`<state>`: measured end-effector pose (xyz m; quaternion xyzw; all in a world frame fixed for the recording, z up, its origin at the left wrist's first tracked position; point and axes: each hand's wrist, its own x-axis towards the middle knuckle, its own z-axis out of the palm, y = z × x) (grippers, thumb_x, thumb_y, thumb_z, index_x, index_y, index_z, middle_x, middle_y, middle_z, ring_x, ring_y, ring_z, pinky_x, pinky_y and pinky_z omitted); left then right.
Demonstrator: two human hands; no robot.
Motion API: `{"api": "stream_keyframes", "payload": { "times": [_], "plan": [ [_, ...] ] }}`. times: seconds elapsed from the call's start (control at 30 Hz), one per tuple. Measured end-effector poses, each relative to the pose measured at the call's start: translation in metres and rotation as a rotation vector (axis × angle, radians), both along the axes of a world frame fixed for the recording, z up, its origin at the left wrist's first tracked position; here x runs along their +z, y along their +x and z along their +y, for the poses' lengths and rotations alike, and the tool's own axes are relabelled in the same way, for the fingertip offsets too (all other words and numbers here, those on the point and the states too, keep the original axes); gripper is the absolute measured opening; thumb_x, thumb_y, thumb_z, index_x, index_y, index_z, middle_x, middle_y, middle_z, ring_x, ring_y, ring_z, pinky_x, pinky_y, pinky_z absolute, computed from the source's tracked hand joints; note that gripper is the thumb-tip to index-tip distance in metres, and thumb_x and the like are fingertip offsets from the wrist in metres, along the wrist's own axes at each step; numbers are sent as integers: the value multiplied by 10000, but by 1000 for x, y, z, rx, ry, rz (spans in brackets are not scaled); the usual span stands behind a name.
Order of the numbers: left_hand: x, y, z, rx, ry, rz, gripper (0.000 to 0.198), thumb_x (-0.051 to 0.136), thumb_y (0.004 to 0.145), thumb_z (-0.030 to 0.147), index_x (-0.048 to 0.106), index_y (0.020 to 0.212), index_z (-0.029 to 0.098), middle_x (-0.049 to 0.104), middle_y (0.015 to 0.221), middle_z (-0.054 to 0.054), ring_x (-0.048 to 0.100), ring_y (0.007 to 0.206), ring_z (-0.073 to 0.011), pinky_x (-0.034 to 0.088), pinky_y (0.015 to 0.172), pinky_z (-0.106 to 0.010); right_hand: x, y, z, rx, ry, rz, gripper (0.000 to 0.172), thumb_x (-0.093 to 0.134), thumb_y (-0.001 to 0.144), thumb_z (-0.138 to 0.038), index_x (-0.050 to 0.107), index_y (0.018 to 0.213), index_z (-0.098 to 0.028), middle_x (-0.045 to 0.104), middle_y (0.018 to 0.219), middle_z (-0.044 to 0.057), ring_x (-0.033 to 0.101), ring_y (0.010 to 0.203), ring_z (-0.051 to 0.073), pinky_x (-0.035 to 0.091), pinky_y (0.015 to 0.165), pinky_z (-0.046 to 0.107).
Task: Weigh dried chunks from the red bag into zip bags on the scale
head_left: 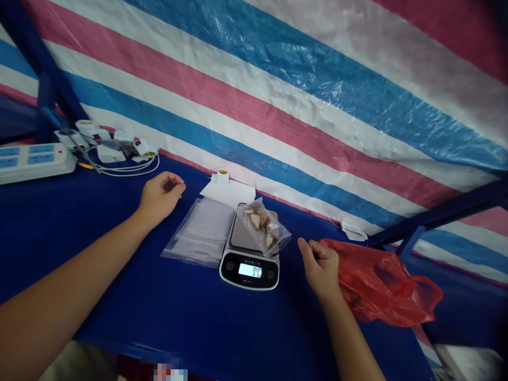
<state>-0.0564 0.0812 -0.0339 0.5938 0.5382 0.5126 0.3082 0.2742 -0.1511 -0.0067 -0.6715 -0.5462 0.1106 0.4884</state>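
A small digital kitchen scale [250, 271] stands on the blue table, its lit display showing digits that look like 9.4. On its plate lies a clear plastic bag [260, 225] with several pale brown dried pieces inside, overhanging the right edge. My left hand [159, 200] hovers left of a stack of clear zip bags [198, 233], fingers curled in towards the thumb, with nothing visible in them. To the right of the scale, my right hand [322, 264] is closed in a loose fist, apart from the bag on the plate. A red plastic bag [381, 280] lies just beyond that hand.
White paper [230, 191] with a small white plug-like object [220, 175] sits behind the zip bags. At the far left are a power strip [37, 161] and white adapters with cables [115, 148]. A striped tarp [254, 100] hangs behind the table [178, 307].
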Motion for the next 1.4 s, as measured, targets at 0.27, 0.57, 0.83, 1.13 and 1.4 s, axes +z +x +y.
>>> {"api": "stream_keyframes", "payload": {
  "times": [0.27, 0.57, 0.83, 1.13, 1.4],
  "plan": [
    [-8, -1, 5, 5, 22, 14, 185, 651, 708, 297, 630, 849, 179, 618, 743, 23, 549, 594, -105, 430, 608, -252, 0, 0, 0, -47, 121, -153, 224, 632, 902, -329, 640, 1082, -196, 556, 909, 37, 525, 725, 150, 450, 589, 271],
    [-6, -3, 2, 4, 7, 25, 169, 630, 687, 335, 628, 815, 225, 632, 729, 13, 549, 605, -136, 423, 601, -262, 28, -44, 30, 62, 252, -458, 190, 565, 939, -207, 742, 1007, -210, 627, 1181, 126, 614, 1102, 244, 533, 919, 426],
    [-3, -6, -1, -3, -2, 0, 173, 613, 683, 333, 624, 818, 225, 639, 740, 11, 545, 602, -141, 409, 599, -269, 144, -64, 47, 338, 68, -581, 225, 565, 956, -242, 774, 1038, -248, 735, 981, 46, 686, 885, 181, 546, 805, 315],
    [-2, -6, -2, -15, 6, 6, 161, 607, 701, 304, 629, 831, 212, 630, 746, 16, 519, 605, -127, 399, 614, -267, 174, -56, 69, 345, -160, -583, 161, 639, 892, -287, 788, 927, -240, 748, 927, 37, 657, 747, 164, 489, 663, 292],
    [-1, -7, -4, -29, 14, -13, 193, 588, 706, 356, 623, 821, 205, 623, 731, 13, 522, 616, -135, 405, 629, -272, 180, -39, 91, 364, -230, -463, 226, 605, 899, -364, 769, 918, -209, 743, 859, 27, 636, 728, 163, 456, 653, 290]
  ]
}}
